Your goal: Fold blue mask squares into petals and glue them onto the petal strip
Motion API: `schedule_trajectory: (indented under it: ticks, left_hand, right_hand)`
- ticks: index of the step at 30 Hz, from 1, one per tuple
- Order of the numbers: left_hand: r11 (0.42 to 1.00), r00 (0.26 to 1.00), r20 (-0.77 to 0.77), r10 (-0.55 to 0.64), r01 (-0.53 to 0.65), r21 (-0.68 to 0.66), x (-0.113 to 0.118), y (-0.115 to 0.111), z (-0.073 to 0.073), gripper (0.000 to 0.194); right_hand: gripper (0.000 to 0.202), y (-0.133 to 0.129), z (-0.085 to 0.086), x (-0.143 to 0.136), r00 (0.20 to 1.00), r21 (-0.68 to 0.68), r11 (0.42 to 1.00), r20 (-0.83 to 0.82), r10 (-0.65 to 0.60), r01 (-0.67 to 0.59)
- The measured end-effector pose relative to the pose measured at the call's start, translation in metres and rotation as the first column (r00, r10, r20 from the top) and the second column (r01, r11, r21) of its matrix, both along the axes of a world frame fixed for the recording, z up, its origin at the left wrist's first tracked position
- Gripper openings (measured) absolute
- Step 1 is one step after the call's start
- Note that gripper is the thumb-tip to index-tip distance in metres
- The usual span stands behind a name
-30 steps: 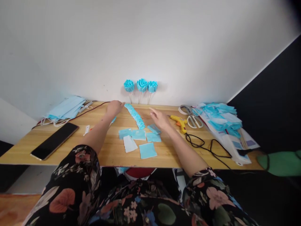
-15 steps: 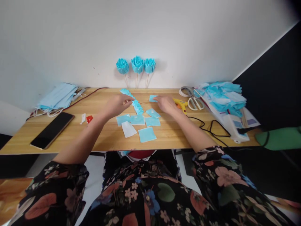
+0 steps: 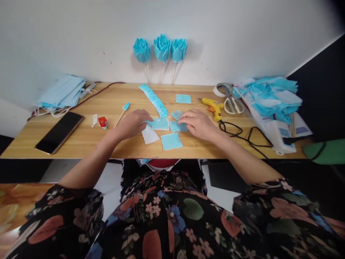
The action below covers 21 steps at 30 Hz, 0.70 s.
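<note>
While a glue gun lies nearby, half-curled hands touch blue pieces, grip unclear.

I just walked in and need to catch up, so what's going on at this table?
A person is handling small blue pieces in the middle of the table. The left hand and right hand are each at one; whether they grip is unclear. A ruffled blue strip lies just beyond. Three blue flowers on sticks stand by the wall. The yellow glue gun and scissors lie unheld to the right.
</note>
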<state>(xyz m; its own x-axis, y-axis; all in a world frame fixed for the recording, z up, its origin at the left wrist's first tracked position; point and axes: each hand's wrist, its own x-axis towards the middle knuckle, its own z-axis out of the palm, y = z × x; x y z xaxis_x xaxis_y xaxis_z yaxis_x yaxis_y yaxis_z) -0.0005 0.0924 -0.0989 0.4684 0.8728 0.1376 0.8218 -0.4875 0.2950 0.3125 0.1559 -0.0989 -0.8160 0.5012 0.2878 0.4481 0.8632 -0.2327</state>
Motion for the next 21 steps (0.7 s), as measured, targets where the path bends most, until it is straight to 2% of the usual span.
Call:
schedule_trajectory:
  ticks: [5, 9, 12, 15, 18, 21]
  left_hand:
    - [1.000, 1.000, 0.000, 0.002, -0.002, 0.008, 0.017, -0.003, -0.012, 0.037]
    - [0.998, 0.995, 0.076, -0.063, 0.065, -0.024, 0.014, -0.019, -0.008, 0.042]
    - [1.000, 0.983, 0.181, -0.012, 0.015, -0.018, 0.008, -0.026, -0.004, 0.044]
    - [0.998, 0.956, 0.289, 0.046, -0.054, 0.019, 0.003, -0.027, -0.002, 0.042]
    - [0.989, 0.941, 0.326, 0.092, -0.125, 0.081, 0.000, -0.029, -0.002, 0.037]
    - [0.981, 0.938, 0.333, 0.099, -0.148, 0.127, 0.001, -0.033, 0.000, 0.035]
  right_hand:
    - [0.043, -0.001, -0.016, 0.002, 0.992, -0.025, 1.000, 0.129, 0.004, 0.000]
    - [0.039, -0.009, -0.005, 0.028, 0.997, -0.034, 0.999, 0.074, -0.016, 0.019]
    - [0.042, -0.019, 0.009, 0.043, 0.994, -0.044, 0.997, -0.090, -0.068, 0.064]
    - [0.043, -0.025, 0.015, 0.045, 0.974, -0.026, 0.996, -0.206, -0.090, 0.086]
    - [0.044, -0.026, 0.011, 0.039, 0.982, 0.002, 0.998, -0.175, -0.069, 0.070]
    - [0.047, -0.024, 0.006, 0.034, 0.991, -0.014, 0.999, -0.123, -0.053, 0.051]
